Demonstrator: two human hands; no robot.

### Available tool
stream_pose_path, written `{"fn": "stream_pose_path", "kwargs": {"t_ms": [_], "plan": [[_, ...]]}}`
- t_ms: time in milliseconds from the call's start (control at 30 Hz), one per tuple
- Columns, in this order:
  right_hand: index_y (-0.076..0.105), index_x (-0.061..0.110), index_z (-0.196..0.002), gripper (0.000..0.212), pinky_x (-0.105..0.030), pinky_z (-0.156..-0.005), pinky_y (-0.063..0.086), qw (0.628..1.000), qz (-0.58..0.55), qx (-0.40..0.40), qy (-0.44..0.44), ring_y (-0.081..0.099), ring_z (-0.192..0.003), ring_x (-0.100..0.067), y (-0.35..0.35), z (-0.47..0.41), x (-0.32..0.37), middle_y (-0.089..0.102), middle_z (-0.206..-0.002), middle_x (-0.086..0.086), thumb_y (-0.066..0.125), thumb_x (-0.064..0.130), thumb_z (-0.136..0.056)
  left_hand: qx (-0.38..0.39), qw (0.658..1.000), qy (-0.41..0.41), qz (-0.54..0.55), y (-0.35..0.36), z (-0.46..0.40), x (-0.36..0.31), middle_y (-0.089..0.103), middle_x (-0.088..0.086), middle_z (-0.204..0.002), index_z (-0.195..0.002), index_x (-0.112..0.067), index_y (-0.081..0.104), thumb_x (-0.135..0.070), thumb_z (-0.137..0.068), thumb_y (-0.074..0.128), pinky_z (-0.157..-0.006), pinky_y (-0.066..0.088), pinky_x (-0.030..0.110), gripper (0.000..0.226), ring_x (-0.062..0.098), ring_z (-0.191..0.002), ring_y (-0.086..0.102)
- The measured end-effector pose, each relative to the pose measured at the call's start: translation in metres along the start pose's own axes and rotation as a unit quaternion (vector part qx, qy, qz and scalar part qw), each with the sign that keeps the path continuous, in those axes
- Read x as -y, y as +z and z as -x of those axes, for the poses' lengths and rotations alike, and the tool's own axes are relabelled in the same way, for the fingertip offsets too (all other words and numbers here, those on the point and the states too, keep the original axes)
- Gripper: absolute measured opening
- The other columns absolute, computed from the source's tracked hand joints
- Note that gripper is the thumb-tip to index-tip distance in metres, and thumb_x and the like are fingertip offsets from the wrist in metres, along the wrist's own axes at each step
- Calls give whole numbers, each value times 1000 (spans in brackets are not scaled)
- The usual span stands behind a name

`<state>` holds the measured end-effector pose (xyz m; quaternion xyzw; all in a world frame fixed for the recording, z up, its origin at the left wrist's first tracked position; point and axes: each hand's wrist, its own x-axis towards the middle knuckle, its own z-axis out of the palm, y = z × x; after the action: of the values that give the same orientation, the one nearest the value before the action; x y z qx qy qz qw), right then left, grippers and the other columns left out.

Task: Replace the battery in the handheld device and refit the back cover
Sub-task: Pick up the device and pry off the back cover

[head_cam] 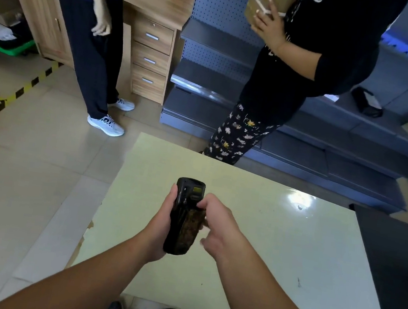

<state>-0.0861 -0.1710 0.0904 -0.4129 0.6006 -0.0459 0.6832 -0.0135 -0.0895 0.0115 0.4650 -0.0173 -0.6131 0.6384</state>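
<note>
Pale yellow tabletop (276, 244) fills the middle of the view, bare around our hands, its far edge facing two standing people and its left edge dropping to a tiled floor (21, 180). A dark surface (398, 262) butts against its right edge. Beyond stand a wooden drawer unit (151, 59), drawers closed, and grey metal shelving (332, 136). Our left hand (160, 227) wraps the black handheld device (183, 217) from the left, held upright above the tabletop, back side up. Our right hand (216, 225) curls loosely, thumb and fingertips pinching a brownish, mottled piece (193, 225) against the device's back; whether it is cover or battery, we cannot tell.
</note>
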Motion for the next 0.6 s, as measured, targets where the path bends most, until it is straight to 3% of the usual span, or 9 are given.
{"fn": "stream_pose_path", "kwargs": {"t_ms": [67, 167, 267, 367, 433, 600], "plan": [[60, 14, -84, 12, -34, -64, 45, 993, 49, -74, -84, 56, -77, -20, 7, 1, -4, 61, -90, -2, 56, 24, -87, -11, 999, -7, 42, 2, -3, 3, 79, 4, -115, -117, -32, 78, -83, -91, 28, -87, 53, 41, 75, 23, -105, 72], [62, 23, -97, 13, -36, -74, 56, 961, 122, -133, -208, 65, -91, -18, 11, 3, -14, 64, -112, -5, 62, 33, -90, -13, 996, -16, 87, 4, -6, 5, 78, 6, -121, -120, -29, 76, -87, -87, 32, -84, 59, 40, 80, 25, -108, 74], [59, 27, -94, 11, -22, -68, 45, 923, 197, -149, -295, 62, -92, -9, 7, 10, -19, 59, -106, 3, 64, 36, -91, -9, 994, -19, 107, 5, -8, 6, 77, 8, -123, -123, -27, 75, -90, -84, 32, -74, 62, 38, 85, 26, -109, 74], [54, 34, -110, 39, -20, -74, 48, 886, 255, -153, -356, 59, -99, -8, 3, 21, -28, 53, -105, 14, 73, 53, -81, 7, 990, -7, 144, 4, -12, 5, 79, 11, -116, -114, -18, 80, -88, -86, 29, -75, 64, 36, 91, 27, -107, 75], [47, 38, -127, 61, -25, -82, 54, 850, 320, -153, -391, 57, -102, -8, 2, 25, -38, 49, -109, 14, 77, 54, -77, 9, 988, 8, 156, 4, -15, 2, 80, 11, -111, -110, -17, 81, -86, -88, 30, -78, 63, 35, 89, 27, -104, 76], [45, 35, -140, 68, -23, -86, 52, 807, 386, -173, -411, 56, -106, -11, -5, 28, -44, 49, -109, 12, 75, 48, -81, 4, 993, 11, 114, 6, -15, 10, 81, 3, -102, -108, -24, 81, -87, -86, 37, -73, 63, 31, 79, 20, -96, 77]]}}
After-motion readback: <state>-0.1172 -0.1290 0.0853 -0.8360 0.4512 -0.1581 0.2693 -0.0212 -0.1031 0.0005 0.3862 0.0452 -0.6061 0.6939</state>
